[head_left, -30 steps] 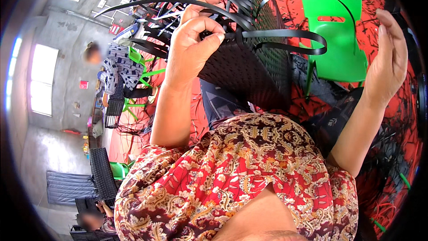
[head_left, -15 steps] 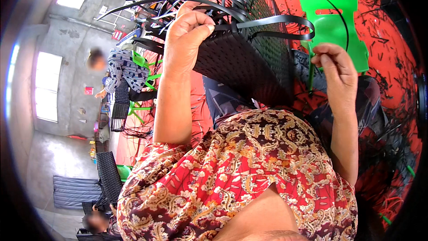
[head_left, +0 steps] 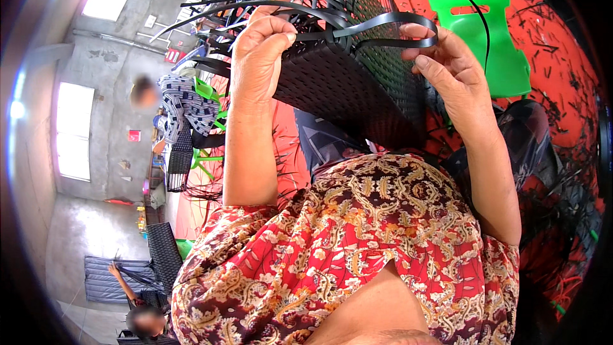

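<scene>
A black woven basket-like piece point(head_left: 345, 89) stands tilted before me, with many loose flat strips point(head_left: 274, 5) sticking out at its far left. My left hand point(head_left: 255, 64) is closed at its near corner, pinching the end of a flat black strip between thumb and forefinger. From that corner a strip bends out to the right in a loop point(head_left: 386, 19). My right hand point(head_left: 456, 73) is at the loop's right end, thumb and fingers apart. Its fingertips are partly behind the loop, and whether they touch it is hard to tell.
A green plastic chair point(head_left: 491, 51) stands at the far right on a red floor point(head_left: 555, 83) strewn with black strip scraps. On the left, a person in a patterned top point(head_left: 185, 105) sits by more woven work. Another person's raised arm point(head_left: 124, 283) shows at lower left.
My right hand has moved left and up to the strip's loop, its fingers spreading. My left hand keeps its pinch at the corner. The person at lower left has raised an arm.
</scene>
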